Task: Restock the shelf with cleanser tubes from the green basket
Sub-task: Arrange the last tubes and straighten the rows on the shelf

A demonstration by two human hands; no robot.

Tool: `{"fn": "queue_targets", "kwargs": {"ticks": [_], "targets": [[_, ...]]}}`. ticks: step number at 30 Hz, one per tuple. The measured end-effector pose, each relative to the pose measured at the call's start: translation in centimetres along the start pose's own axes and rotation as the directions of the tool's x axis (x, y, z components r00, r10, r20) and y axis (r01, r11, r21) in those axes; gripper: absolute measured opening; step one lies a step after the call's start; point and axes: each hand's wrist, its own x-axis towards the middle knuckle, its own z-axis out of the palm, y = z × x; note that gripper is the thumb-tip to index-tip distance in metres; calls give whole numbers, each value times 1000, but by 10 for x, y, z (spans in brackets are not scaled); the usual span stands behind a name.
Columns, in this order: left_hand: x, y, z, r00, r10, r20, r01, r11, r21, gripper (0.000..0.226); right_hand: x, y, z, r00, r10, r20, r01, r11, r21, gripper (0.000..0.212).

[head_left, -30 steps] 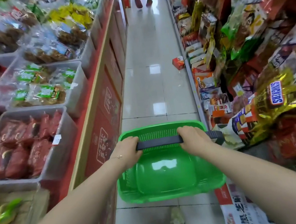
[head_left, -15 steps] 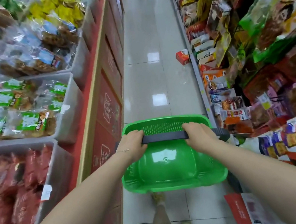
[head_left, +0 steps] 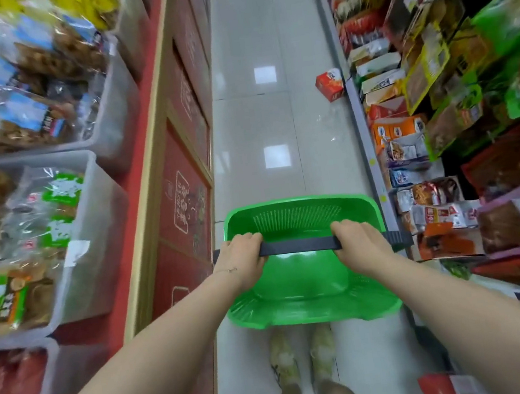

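- Snack aisle, shelves [head_left: 359,117] either side.
- Left hand [head_left: 242,262] and right hand [head_left: 359,243] curl round the handle [head_left: 298,245], crosswise over the basket [head_left: 307,286], equally near.
- 0 tubes visible inside.

Open tiled aisle [head_left: 255,124] ahead; a red box [head_left: 330,85] lies at its right edge.

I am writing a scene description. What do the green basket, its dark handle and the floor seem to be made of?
The green basket looks like glossy moulded plastic: it shines, and its far wall has fine slots. Its handle seems matte dark plastic, showing no glare. The floor appears to be polished tile: grout lines and mirrored ceiling lights show.
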Motion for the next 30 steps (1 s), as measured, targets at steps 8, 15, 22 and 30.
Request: {"fn": "queue_targets", "kwargs": {"ticks": [8, 15, 22, 30], "targets": [[72, -7, 51, 999, -27, 42, 25, 999, 30, 11, 82, 40, 44, 993, -78, 85, 82, 996, -45, 15], [120, -15, 84, 994, -74, 82, 77, 997, -28, 9, 137, 60, 78, 980, -137, 146, 152, 983, -102, 9], [153, -30, 101, 991, -96, 92, 99, 995, -32, 3, 167, 64, 112, 979, -118, 164, 126, 991, -39, 9], [177, -51, 131, 982, -125, 138, 124, 992, 17, 9, 189, 57, 143, 978, -101, 180, 109, 993, -34, 10]]}}
